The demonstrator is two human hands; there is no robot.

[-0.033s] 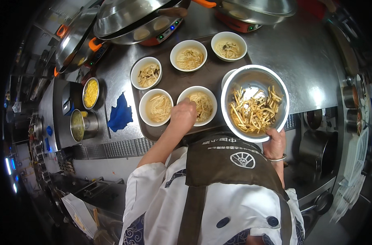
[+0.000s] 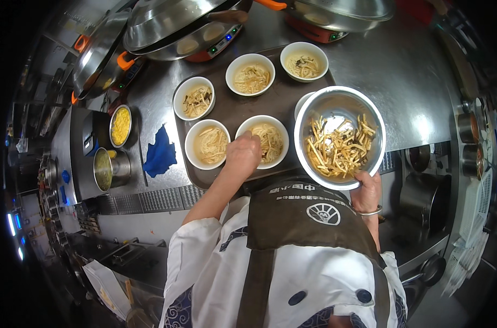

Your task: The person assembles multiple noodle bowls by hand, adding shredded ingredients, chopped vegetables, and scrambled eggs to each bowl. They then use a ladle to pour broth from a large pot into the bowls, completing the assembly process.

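Note:
My left hand [image 2: 243, 156] is over the left rim of the front middle white bowl [image 2: 284, 136], which has pale strips like noodles in it. Its fingers are curled together, and whatever they pinch is hidden. In my right hand [image 2: 366, 192] is the rim of a steel mixing bowl [image 2: 380, 143], tilted toward me. Brown-and-cream strips [image 2: 338, 147] like cut mushroom lie inside it. Left of my left hand, a second white bowl [image 2: 189, 147] holds similar pale strips. All the white bowls stand on a brown tray [image 2: 226, 109].
Three more filled bowls stand farther back: one at left [image 2: 177, 104], one in the middle [image 2: 230, 82], one at right [image 2: 324, 65]. A further bowl is mostly hidden behind the steel one. Lidded pans [image 2: 172, 24] line the back. A blue cloth [image 2: 161, 154] and yellow food [image 2: 120, 126] lie left.

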